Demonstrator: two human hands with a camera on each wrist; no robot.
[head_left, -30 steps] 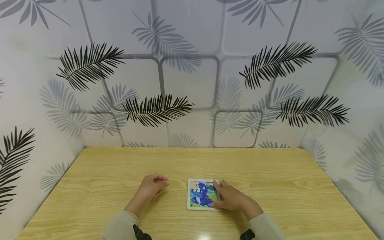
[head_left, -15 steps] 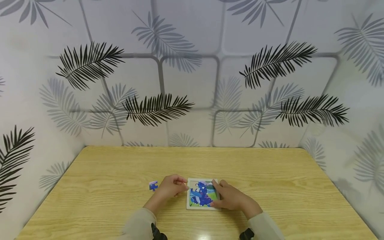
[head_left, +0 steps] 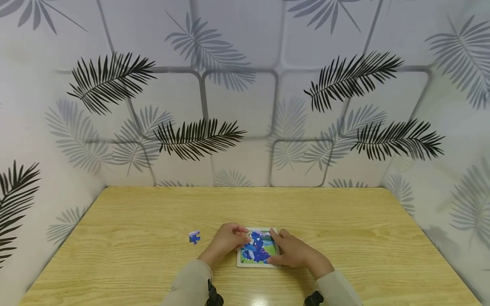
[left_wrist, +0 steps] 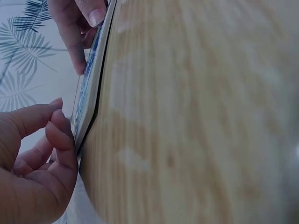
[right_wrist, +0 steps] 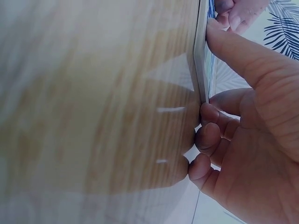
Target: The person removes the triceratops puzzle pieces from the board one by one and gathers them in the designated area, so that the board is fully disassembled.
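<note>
A small jigsaw puzzle (head_left: 258, 258) lies in a pale frame on the table, showing a blue dinosaur. My right hand (head_left: 297, 251) holds the frame's right side; in the right wrist view its thumb (right_wrist: 229, 46) lies over the edge. Over the puzzle's upper left corner, my left hand (head_left: 226, 238) reaches with loosely curled fingers, hiding that part. From the left wrist, its thumb and index fingertips look close together beside the frame (left_wrist: 96, 88), and I see no piece between them. One loose puzzle piece (head_left: 194, 237), blue and lilac, lies left of the left hand.
The light wooden table (head_left: 134, 238) extends around the puzzle on all sides. Behind it stands a backdrop (head_left: 245, 106) printed with leaves, and similar panels rise at both sides.
My left hand has moved right, from beside the loose piece to the puzzle's upper left corner, uncovering that piece on the table. The right hand keeps its hold on the frame.
</note>
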